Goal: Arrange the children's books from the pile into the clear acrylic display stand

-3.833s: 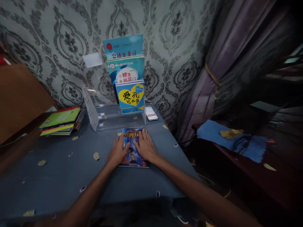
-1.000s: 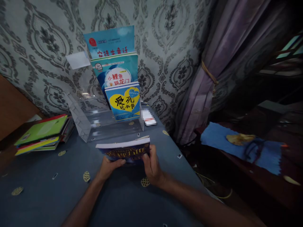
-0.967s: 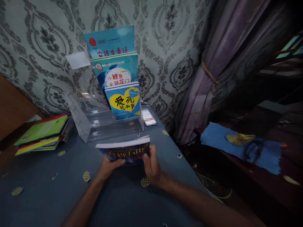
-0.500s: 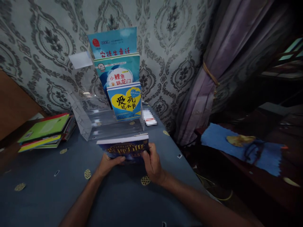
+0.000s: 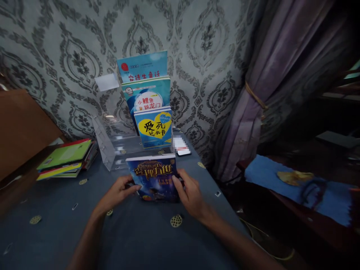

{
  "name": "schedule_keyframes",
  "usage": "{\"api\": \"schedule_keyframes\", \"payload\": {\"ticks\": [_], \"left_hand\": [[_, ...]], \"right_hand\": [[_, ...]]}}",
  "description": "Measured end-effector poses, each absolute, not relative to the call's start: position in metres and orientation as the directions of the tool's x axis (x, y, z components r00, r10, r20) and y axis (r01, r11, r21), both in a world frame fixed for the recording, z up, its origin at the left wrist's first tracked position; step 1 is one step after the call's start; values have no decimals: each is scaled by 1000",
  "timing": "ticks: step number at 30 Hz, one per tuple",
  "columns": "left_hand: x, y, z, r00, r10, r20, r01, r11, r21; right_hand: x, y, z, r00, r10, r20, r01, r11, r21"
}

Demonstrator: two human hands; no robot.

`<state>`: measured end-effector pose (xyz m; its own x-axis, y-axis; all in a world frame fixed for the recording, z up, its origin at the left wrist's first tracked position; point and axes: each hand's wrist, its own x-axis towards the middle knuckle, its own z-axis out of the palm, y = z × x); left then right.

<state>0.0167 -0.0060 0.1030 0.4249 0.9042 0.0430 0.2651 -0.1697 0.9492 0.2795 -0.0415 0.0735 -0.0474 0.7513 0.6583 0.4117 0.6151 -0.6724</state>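
A dark blue book (image 5: 156,193) with gold lettering stands tilted in front of the stand, its cover facing me. My left hand (image 5: 120,190) holds its left edge, thumb on the cover and fingers partly behind. On the opposite edge my right hand (image 5: 191,191) grips it with the thumb in front. Just behind is a clear tiered stand (image 5: 104,144). Its right side bears a blue book with a yellow heart (image 5: 155,129), a teal book (image 5: 129,99) and, highest, a light blue book (image 5: 143,67).
To the left lies a pile of thin books (image 5: 64,154) beside a brown board (image 5: 25,127). A phone-like item with a blurred face (image 5: 182,146) rests right of the stand. Past the table's right edge are a tied curtain (image 5: 239,123) and a blue cloth (image 5: 261,172).
The dark blue book has tipped so that more of its cover faces me. Both hands stay at its sides, the left one gripping more loosely. The view has shifted slightly.
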Motion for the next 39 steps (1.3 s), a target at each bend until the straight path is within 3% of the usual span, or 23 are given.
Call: {"api": "schedule_keyframes", "payload": {"ticks": [4,8,16,24,31,39], "left_hand": [[25,-2,100,429,899,90,163,-175,971],[31,9,99,332,925,184,96,-227,969],[45,31,120,184,902,392,156,-420,894],[41,49,111,50,869,492,203,-491,847],[42,55,96,75,841,536,340,-527,779],[59,77,128,133,750,648,315,-652,690]], "right_hand": [[281,-39,75,-38,807,589,394,554,-733],[280,-28,84,-42,800,599,382,566,-730],[278,7,113,13,706,708,439,632,-638],[269,26,119,3,591,807,462,715,-525],[270,30,109,-30,615,788,478,701,-529],[284,56,132,-7,618,786,466,697,-544]]}}
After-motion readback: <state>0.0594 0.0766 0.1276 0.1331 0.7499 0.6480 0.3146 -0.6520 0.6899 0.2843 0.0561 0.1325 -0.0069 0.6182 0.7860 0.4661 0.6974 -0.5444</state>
